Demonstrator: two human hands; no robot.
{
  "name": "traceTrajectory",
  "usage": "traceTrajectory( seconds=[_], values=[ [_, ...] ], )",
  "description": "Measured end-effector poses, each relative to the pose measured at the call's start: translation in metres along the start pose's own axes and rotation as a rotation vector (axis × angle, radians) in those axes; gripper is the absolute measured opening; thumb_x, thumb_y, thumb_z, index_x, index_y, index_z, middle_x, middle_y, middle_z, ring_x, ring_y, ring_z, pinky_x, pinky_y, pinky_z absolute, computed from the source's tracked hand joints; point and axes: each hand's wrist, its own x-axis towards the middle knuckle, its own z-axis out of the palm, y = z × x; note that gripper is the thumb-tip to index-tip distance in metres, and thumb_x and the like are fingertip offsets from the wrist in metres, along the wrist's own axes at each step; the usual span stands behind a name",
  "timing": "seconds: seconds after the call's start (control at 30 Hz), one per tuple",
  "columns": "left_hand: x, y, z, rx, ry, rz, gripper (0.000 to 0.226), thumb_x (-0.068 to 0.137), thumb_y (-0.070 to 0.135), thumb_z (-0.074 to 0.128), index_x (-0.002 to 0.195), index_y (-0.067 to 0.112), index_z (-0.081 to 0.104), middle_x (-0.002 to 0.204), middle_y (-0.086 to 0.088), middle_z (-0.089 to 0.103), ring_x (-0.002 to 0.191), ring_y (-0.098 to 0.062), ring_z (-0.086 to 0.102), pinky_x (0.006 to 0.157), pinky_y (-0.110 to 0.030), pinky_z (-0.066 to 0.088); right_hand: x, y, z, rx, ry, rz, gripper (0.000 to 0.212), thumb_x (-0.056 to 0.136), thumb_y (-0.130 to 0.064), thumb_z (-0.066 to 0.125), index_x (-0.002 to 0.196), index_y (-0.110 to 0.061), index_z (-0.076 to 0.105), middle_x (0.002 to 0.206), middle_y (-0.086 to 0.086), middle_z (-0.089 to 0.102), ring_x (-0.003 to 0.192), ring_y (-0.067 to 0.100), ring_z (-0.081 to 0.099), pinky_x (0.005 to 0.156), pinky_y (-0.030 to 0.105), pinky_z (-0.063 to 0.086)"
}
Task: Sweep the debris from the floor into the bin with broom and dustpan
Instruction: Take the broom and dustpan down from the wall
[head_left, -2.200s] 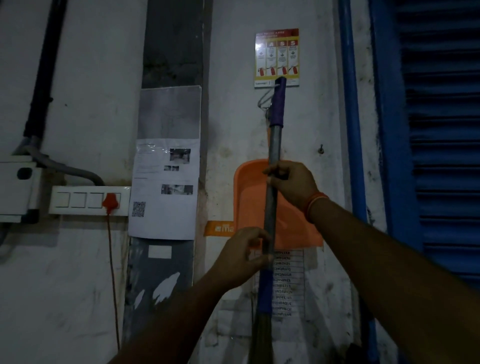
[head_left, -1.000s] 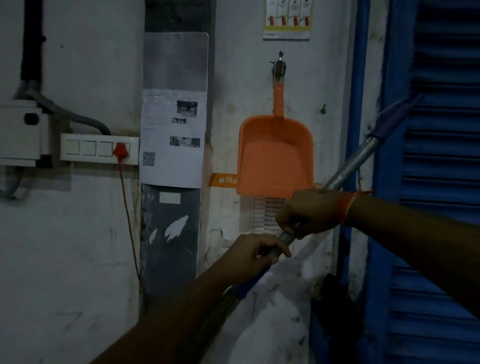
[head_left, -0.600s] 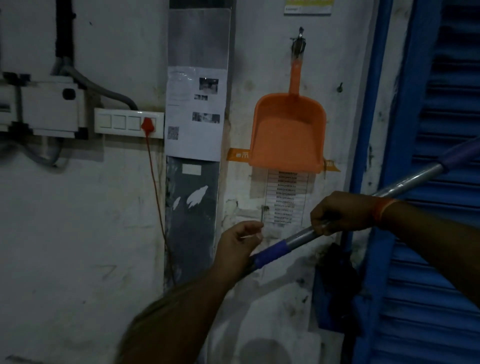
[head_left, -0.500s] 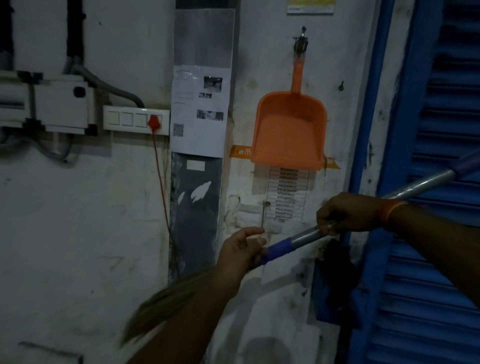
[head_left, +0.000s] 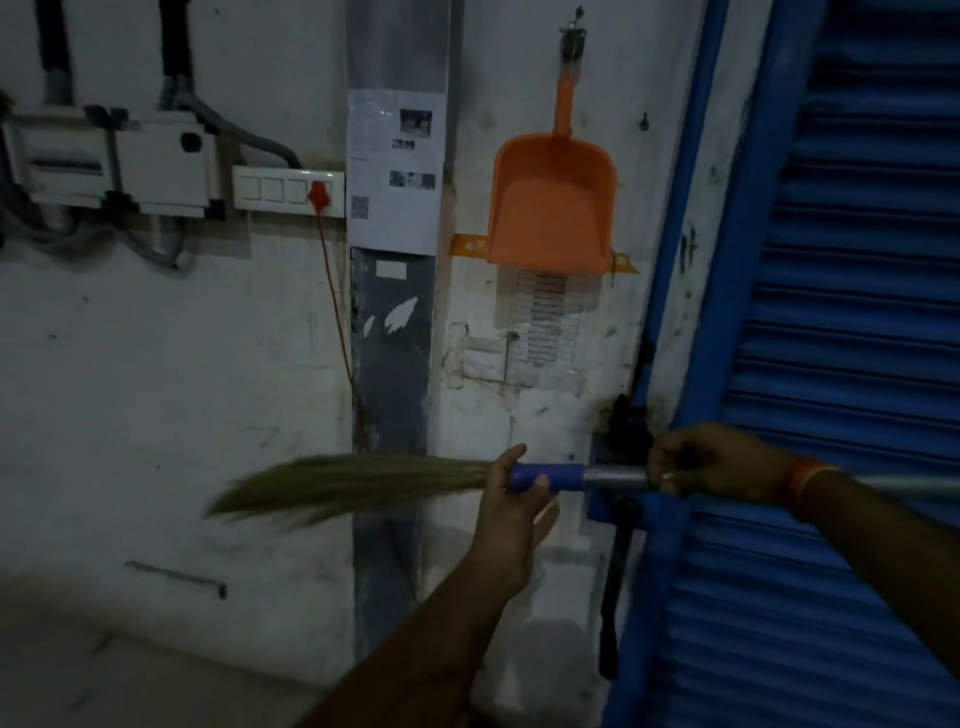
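Note:
I hold a broom (head_left: 602, 478) level in front of the wall, its grass bristles (head_left: 353, 483) pointing left and its metal shaft running off to the right. My left hand (head_left: 514, 514) grips the blue collar just behind the bristles. My right hand (head_left: 722, 462) grips the metal shaft further right. An orange dustpan (head_left: 553, 208) hangs by its handle from a hook high on the wall, above and between my hands. No bin or debris is in view.
A blue roller shutter (head_left: 857, 364) fills the right side. A switch plate (head_left: 288, 191) with a red plug and cord, an electrical box (head_left: 119, 166) and taped paper notices (head_left: 395, 171) are on the white wall. Bare floor (head_left: 130, 675) shows at lower left.
The broom came off the wall upright and has swung down to horizontal, bristles rising to the left. Both hands kept hold of it. The view shifted so the dustpan now hangs uncovered.

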Motion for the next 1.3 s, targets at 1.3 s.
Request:
traceTrajectory(
  seconds=[1.3],
  values=[
    [-0.019,0.047,0.011,1.184,-0.441,0.646,0.033,0.093,0.005,0.057,0.119,0.021,0.071,0.120,-0.001,0.068,0.108,-0.010,0.061,0.095,-0.024,0.049,0.049,-0.080,0.026,0.336,0.319,-0.251,0.020,0.086,0.001,0.067,0.102,-0.010,0.074,0.101,0.004,0.073,0.096,0.012,0.068,0.086,0.025,0.054]
  ],
)
